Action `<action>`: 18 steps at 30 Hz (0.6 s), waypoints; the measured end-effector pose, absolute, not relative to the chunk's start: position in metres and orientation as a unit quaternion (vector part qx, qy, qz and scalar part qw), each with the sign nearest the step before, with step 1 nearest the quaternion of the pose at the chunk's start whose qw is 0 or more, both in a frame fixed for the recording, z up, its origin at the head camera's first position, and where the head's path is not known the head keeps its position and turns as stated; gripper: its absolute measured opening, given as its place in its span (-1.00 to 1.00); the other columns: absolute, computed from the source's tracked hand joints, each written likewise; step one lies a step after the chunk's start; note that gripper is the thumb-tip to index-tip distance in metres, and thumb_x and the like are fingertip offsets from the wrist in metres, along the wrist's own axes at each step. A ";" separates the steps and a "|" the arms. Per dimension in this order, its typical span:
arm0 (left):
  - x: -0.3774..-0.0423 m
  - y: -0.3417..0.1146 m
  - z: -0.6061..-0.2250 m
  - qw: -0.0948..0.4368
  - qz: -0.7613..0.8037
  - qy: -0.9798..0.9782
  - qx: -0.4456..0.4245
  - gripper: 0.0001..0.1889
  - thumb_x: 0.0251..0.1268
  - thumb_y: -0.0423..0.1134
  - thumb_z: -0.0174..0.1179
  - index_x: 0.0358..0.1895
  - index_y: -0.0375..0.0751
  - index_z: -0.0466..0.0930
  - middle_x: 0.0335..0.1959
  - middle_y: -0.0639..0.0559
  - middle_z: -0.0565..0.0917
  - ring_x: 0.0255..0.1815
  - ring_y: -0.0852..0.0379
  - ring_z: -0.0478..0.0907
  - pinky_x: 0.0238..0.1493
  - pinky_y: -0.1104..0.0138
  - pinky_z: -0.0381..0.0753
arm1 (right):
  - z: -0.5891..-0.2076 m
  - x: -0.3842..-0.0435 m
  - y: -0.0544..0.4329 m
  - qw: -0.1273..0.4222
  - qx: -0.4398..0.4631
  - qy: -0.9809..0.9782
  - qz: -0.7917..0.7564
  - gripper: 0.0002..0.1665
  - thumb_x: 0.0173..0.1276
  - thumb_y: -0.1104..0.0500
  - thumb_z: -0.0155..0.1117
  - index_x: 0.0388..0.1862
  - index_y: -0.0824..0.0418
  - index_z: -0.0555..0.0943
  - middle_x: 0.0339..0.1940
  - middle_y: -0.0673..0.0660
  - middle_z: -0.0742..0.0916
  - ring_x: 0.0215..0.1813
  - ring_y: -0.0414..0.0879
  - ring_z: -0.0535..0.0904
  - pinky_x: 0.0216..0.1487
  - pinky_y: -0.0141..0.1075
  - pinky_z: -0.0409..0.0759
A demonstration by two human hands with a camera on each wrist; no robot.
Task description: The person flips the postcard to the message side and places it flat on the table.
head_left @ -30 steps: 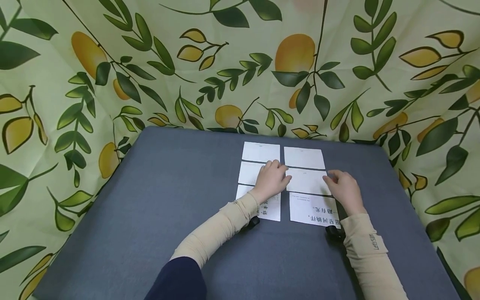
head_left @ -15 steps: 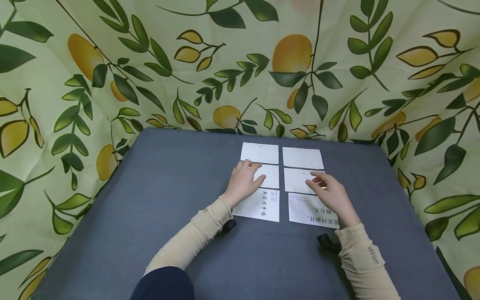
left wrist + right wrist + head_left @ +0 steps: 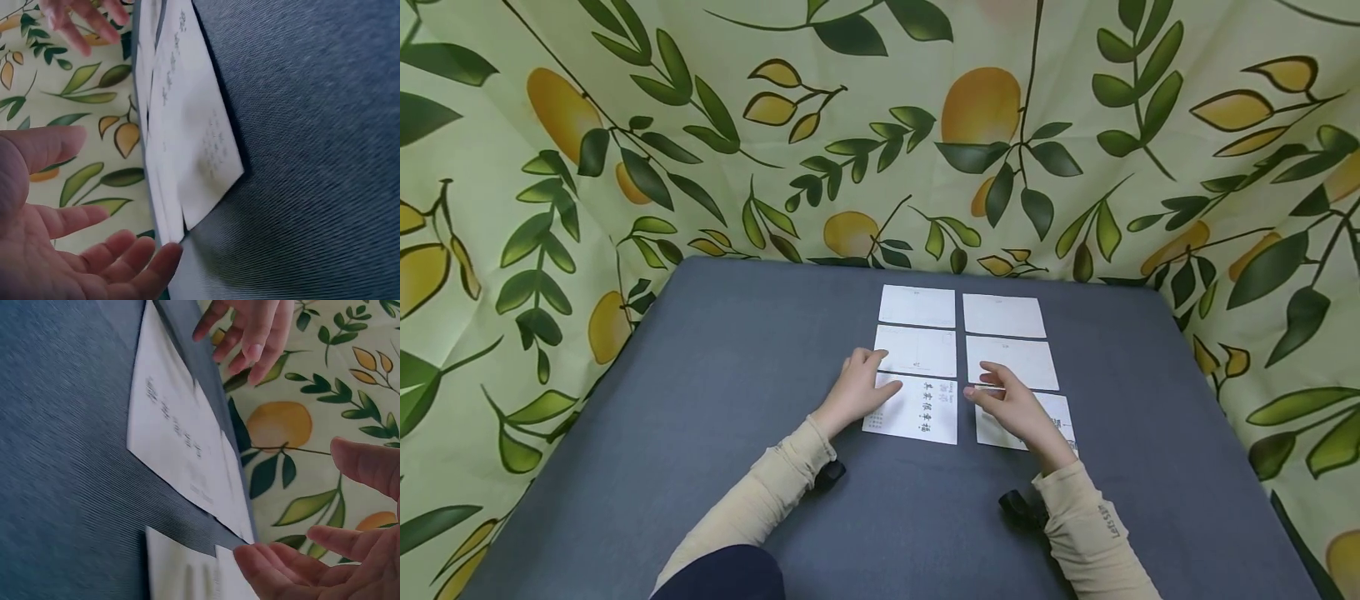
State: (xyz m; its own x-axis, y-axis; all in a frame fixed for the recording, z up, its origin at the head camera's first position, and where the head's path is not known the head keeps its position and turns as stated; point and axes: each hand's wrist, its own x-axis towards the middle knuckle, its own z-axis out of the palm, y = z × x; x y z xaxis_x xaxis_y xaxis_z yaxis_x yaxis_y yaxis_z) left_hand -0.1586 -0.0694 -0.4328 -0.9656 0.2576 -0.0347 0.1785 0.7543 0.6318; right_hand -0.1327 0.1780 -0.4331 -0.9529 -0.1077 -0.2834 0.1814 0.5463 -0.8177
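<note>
Several white paper cards lie flat in two columns of three. At the near left is a card with dark handwritten-style characters, and my left hand hovers at its far left corner, partly over it. My right hand hangs above the near right card and hides part of its lettering. Farther back are the middle left card and the middle right card. Both hands have relaxed fingers, thumbs apart, with nothing between them; the wrist views show the left fingers and right fingers clear of the cards.
The far left card and far right card lie toward the back of the grey-blue cloth-covered table. A curtain with a fruit and leaf print hangs behind the table and along both sides.
My left hand has moved left and nearer, off the middle of the left column, uncovering the near left card's writing. My right hand has moved left and nearer, over the near right card.
</note>
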 end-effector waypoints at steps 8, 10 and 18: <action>-0.151 -0.074 -0.441 0.108 0.353 0.926 0.082 -0.29 0.11 -0.14 0.29 0.29 -0.42 0.26 0.15 -0.40 0.31 0.15 -0.24 0.29 0.14 -0.03 0.37 | -0.453 -0.126 0.168 0.181 0.030 0.839 -0.513 -0.02 0.17 0.12 0.35 0.45 0.25 0.04 0.39 0.40 0.28 0.37 0.34 0.25 0.24 0.08 0.39; -0.150 -0.075 -0.442 0.110 0.358 0.924 0.077 -0.25 0.03 -0.18 0.35 0.28 -0.43 0.27 0.13 -0.40 0.31 0.13 -0.24 0.29 0.12 -0.03 0.36 | -0.456 -0.125 0.166 0.176 0.035 0.836 -0.518 -0.01 0.13 0.18 0.37 0.45 0.25 0.05 0.38 0.41 0.30 0.36 0.32 0.28 0.25 0.09 0.38; -0.147 -0.075 -0.449 0.116 0.379 0.916 0.058 -0.15 -0.19 -0.32 0.47 0.29 -0.41 0.27 0.11 -0.40 0.29 0.09 -0.24 0.25 0.06 -0.02 0.37 | -0.459 -0.120 0.157 0.153 0.050 0.839 -0.520 -0.05 0.10 0.28 0.37 0.42 0.31 0.11 0.29 0.42 0.39 0.26 0.29 0.40 0.14 0.04 0.48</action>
State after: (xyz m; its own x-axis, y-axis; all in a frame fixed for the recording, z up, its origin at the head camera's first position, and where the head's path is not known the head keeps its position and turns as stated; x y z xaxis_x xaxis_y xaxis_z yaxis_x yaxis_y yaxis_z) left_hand -0.1467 -0.0747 -0.4492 -0.9663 0.1941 -0.1689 0.0183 0.7066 0.7074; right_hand -0.1199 0.1568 -0.4586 -0.9483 -0.0746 -0.3086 0.2433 0.4536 -0.8574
